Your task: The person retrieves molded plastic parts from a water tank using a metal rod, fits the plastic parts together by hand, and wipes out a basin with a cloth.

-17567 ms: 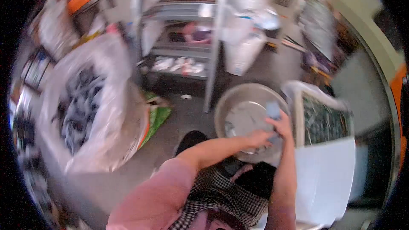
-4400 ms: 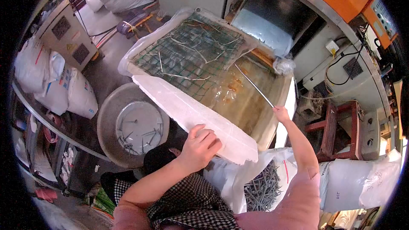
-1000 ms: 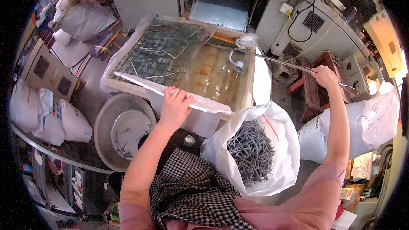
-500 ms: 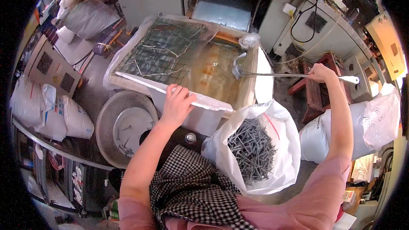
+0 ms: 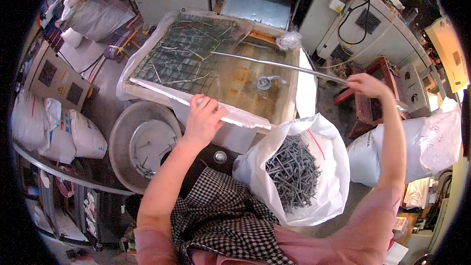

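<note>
My right hand (image 5: 367,86) is closed round a long thin metal rod (image 5: 305,69), which reaches left across a pale-rimmed tub (image 5: 290,105). The rod's far tip is over the green netting (image 5: 196,44) in the tub's left half. Murky brownish water (image 5: 240,76) shows in the right half, with a crumpled clear plastic piece (image 5: 264,83) in it, apart from the rod. At the tub's near side, my left hand (image 5: 204,117) grips a white foam-like strip (image 5: 245,115), thumb and fingers over its edge. Pale twig-like sticks (image 5: 184,51) lie on the netting.
Close on the right stands an open white sack (image 5: 333,176) full of grey stick-like pieces (image 5: 293,172). A round grey basin (image 5: 120,152) sits on the left. Filled sacks (image 5: 86,135) flank both sides; a red-brown stool (image 5: 363,113) is at the right.
The rod has swung, its far tip moving left from the clear plastic piece to over the netting. The plastic piece now lies lower in the water. My left hand keeps its hold.
</note>
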`<act>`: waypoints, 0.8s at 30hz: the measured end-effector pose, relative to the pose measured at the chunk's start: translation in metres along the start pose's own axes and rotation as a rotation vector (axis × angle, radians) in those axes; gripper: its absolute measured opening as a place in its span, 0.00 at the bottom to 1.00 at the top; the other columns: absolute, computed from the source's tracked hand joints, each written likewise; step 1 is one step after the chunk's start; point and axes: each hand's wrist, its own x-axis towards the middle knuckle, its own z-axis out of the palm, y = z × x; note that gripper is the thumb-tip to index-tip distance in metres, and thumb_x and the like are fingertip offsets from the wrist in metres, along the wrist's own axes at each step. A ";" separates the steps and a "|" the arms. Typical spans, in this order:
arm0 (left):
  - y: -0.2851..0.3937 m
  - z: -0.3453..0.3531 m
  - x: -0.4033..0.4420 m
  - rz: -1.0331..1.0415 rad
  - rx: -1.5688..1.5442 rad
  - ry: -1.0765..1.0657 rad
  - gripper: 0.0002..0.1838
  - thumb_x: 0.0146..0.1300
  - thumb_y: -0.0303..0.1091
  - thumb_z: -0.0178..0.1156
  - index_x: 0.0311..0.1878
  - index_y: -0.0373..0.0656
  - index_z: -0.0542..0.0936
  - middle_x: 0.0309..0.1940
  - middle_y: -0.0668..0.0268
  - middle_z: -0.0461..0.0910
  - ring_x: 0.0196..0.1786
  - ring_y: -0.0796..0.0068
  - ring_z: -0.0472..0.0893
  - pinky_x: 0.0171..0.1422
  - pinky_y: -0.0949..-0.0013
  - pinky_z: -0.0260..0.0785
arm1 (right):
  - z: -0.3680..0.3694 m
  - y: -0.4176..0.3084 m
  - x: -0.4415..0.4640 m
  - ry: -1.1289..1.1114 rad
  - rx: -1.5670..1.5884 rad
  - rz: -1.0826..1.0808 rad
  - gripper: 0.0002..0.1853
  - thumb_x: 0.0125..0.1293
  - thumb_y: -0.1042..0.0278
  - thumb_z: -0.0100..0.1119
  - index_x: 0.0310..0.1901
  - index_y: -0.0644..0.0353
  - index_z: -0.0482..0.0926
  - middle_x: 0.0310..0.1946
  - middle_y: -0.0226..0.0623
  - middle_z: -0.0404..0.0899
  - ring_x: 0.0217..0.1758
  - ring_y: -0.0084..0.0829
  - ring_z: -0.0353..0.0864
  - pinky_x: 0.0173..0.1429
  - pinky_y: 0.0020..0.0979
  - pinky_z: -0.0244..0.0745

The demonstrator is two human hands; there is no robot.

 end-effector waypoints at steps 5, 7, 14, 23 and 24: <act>0.003 -0.002 -0.001 -0.018 -0.030 0.008 0.14 0.37 0.28 0.67 0.30 0.46 0.75 0.28 0.67 0.68 0.39 0.67 0.72 0.60 0.52 0.56 | 0.150 0.054 0.128 -0.013 -0.090 -0.226 0.14 0.69 0.59 0.46 0.45 0.60 0.74 0.37 0.46 0.78 0.35 0.40 0.78 0.42 0.38 0.72; 0.002 -0.002 0.000 -0.008 -0.018 -0.021 0.14 0.37 0.28 0.66 0.31 0.45 0.75 0.28 0.67 0.68 0.40 0.67 0.72 0.60 0.51 0.56 | 0.177 0.029 0.144 -0.293 0.082 -0.048 0.16 0.69 0.57 0.46 0.52 0.58 0.67 0.33 0.44 0.78 0.33 0.35 0.78 0.38 0.38 0.74; -0.007 0.000 0.001 -0.021 -0.051 -0.077 0.09 0.45 0.29 0.58 0.33 0.43 0.75 0.31 0.65 0.69 0.42 0.66 0.72 0.60 0.49 0.56 | 0.256 0.023 0.214 -0.783 -0.192 -0.126 0.28 0.62 0.51 0.55 0.60 0.54 0.62 0.38 0.47 0.79 0.43 0.40 0.79 0.46 0.39 0.75; -0.013 -0.006 0.006 -0.022 -0.055 -0.181 0.07 0.48 0.31 0.55 0.32 0.43 0.77 0.30 0.66 0.70 0.45 0.70 0.75 0.62 0.51 0.56 | 0.360 0.036 0.403 0.022 -0.199 0.276 0.33 0.61 0.52 0.57 0.63 0.58 0.60 0.49 0.52 0.76 0.52 0.42 0.78 0.53 0.42 0.74; -0.015 -0.006 0.005 -0.006 -0.033 -0.179 0.08 0.47 0.31 0.56 0.33 0.44 0.77 0.31 0.66 0.71 0.45 0.70 0.75 0.62 0.51 0.56 | 0.374 0.035 0.408 0.229 -0.152 0.402 0.33 0.60 0.52 0.59 0.63 0.58 0.60 0.50 0.54 0.75 0.54 0.44 0.76 0.55 0.43 0.73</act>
